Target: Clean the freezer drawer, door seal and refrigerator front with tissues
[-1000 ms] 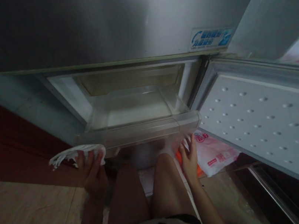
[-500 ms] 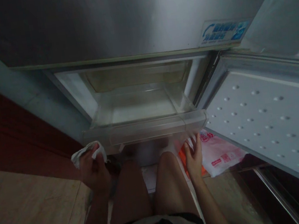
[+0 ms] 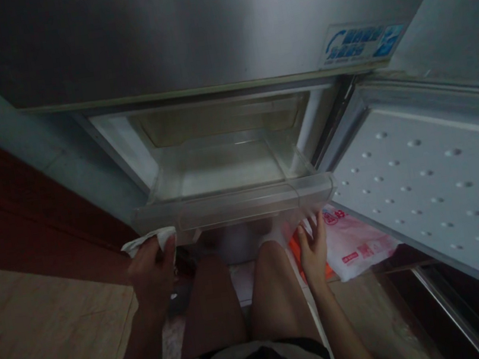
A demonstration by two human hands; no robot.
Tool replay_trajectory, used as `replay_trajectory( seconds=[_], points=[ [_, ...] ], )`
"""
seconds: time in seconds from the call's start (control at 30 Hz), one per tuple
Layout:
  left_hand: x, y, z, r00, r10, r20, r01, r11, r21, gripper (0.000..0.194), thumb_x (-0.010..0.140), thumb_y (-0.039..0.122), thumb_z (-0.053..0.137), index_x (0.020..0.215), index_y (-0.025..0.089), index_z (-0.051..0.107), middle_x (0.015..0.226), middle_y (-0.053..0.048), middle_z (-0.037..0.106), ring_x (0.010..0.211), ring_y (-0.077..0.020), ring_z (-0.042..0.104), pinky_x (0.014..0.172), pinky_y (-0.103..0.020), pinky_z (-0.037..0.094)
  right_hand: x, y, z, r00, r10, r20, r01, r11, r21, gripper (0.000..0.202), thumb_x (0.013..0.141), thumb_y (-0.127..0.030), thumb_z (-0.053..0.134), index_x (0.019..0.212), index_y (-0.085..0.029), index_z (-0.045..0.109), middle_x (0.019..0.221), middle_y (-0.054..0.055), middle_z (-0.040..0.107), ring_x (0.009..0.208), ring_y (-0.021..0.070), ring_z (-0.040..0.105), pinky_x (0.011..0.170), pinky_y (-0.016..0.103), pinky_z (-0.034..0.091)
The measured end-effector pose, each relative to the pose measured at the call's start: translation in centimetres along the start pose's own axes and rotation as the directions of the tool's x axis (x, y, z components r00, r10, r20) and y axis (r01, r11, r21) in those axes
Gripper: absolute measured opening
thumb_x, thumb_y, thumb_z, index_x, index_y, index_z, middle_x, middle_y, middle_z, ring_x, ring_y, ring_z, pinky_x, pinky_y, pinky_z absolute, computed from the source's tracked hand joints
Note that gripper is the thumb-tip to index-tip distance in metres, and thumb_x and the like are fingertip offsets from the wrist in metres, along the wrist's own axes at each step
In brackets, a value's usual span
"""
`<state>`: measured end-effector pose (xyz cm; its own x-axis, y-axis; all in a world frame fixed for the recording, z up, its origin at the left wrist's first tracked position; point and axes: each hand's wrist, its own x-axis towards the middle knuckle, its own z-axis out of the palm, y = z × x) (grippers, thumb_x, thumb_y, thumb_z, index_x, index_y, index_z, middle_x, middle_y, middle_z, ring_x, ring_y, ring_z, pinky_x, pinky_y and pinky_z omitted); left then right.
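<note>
White cloth [image 3: 166, 236] fills the left hand [image 3: 151, 272]; a loosely spread right hand [image 3: 314, 250] meets the drawer [image 3: 237, 205], plastic bag [image 3: 357, 243] beside.

Drawer [image 3: 234, 205] juts out, knees [image 3: 272, 252] close in front. Room to reach in over top, btwn drawer front & upper door [image 3: 181, 32]. R side blocked: open lower door [image 3: 439, 191] w/ plastic bag [image 3: 361, 245] below; L: red panel [image 3: 25, 223].

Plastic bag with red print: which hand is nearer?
Right. The right hand is close beside the bag, below the right end of the drawer; the left hand, holding a white cloth, is near the drawer's left end.
</note>
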<state>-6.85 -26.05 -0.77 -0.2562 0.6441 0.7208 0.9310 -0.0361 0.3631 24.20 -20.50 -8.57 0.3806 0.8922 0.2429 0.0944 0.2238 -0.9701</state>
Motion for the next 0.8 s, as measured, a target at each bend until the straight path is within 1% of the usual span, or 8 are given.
replay_trajectory(
  seconds=[0.13,0.23,0.3,0.37,0.43,0.6,0.67,0.8],
  points=[
    [0.9,2.3,-0.8,0.958,-0.286,-0.01,0.279,0.944,-0.178,0.039,0.086,0.049,0.054,0.062,0.017,0.055,0.052,0.003,0.049,0.05,-0.0119,0.047,0.049,-0.023,0.036,0.0,-0.1,0.0,1.0,-0.008,-0.005,0.008,1.0,-0.019,0.07,0.088,-0.041,0.056,0.149,-0.028,0.026,0.155,0.01,0.027,0.137,0.025,0.038,0.109,0.049,0.037],
    [0.9,3.6,-0.6,0.836,-0.549,0.005,0.508,0.77,-0.385,0.044,0.082,0.052,0.056,0.057,0.017,0.05,0.05,0.005,0.043,0.048,-0.0099,0.042,0.044,-0.021,0.033,0.0,-0.1,0.0,1.0,-0.017,-0.001,0.017,0.999,-0.028,0.07,0.088,-0.042,0.056,0.149,-0.027,0.025,0.155,0.01,0.028,0.137,0.0255,0.038,0.108,0.049,0.037],
    [0.6,4.1,-0.2,0.762,-0.645,0.053,0.579,0.643,-0.501,0.043,0.081,0.054,0.058,0.062,0.016,0.053,0.055,0.004,0.048,0.052,-0.0099,0.045,0.047,-0.021,0.037,0.0,-0.2,0.0,1.0,-0.015,0.0,0.015,0.999,-0.039,0.071,0.087,-0.044,0.055,0.149,-0.027,0.024,0.155,0.01,0.028,0.137,0.0263,0.038,0.108,0.05,0.037],
    [0.3,4.3,0.3,0.732,-0.678,0.067,0.596,0.591,-0.543,0.04,0.079,0.055,0.06,0.074,0.015,0.061,0.065,0.002,0.057,0.059,-0.0115,0.052,0.054,-0.022,0.043,0.0,-0.3,0.1,1.0,-0.003,0.002,0.003,0.998,-0.055,0.072,0.087,-0.045,0.055,0.149,-0.028,0.023,0.155,0.01,0.028,0.137,0.0268,0.037,0.108,0.051,0.037],
    [0.0,4.4,0.5,0.728,-0.685,0.033,0.604,0.618,-0.503,0.041,0.075,0.055,0.065,0.081,0.015,0.065,0.072,-0.001,0.063,0.066,-0.0145,0.058,0.06,-0.024,0.046,0.0,-0.4,0.1,1.0,0.009,0.001,-0.009,0.998,-0.066,0.073,0.086,-0.046,0.056,0.149,-0.028,0.023,0.155,0.011,0.028,0.137,0.027,0.038,0.108,0.051,0.037],
    [0.7,4.2,0.4,0.744,-0.668,0.006,0.602,0.667,-0.44,0.046,0.067,0.059,0.07,0.061,0.014,0.062,0.055,0.001,0.056,0.053,-0.0132,0.05,0.047,-0.023,0.039,-0.1,-0.6,0.1,1.0,0.01,0.0,-0.01,0.998,-0.062,0.073,0.086,-0.046,0.056,0.149,-0.027,0.024,0.154,0.012,0.03,0.136,0.0267,0.039,0.106,0.05,0.039],
    [1.1,4.1,0.3,0.734,-0.678,0.029,0.587,0.612,-0.53,0.045,0.069,0.058,0.069,0.061,0.014,0.062,0.054,0.003,0.053,0.052,-0.0109,0.047,0.047,-0.021,0.038,0.0,-0.6,0.1,1.0,-0.003,0.003,0.003,0.998,-0.066,0.072,0.086,-0.045,0.056,0.149,-0.028,0.024,0.154,0.011,0.03,0.136,0.0262,0.039,0.106,0.049,0.04],
    [1.2,4.2,0.5,0.66,-0.744,0.105,0.568,0.403,-0.718,0.04,0.069,0.054,0.073,0.069,0.014,0.065,0.061,0.002,0.059,0.054,-0.0101,0.05,0.05,-0.02,0.042,0.0,-0.6,0.1,1.0,-0.019,0.002,0.019,0.998,-0.057,0.071,0.087,-0.042,0.057,0.148,-0.028,0.026,0.154,0.011,0.03,0.136,0.0251,0.039,0.107,0.048,0.039]
  ],
)
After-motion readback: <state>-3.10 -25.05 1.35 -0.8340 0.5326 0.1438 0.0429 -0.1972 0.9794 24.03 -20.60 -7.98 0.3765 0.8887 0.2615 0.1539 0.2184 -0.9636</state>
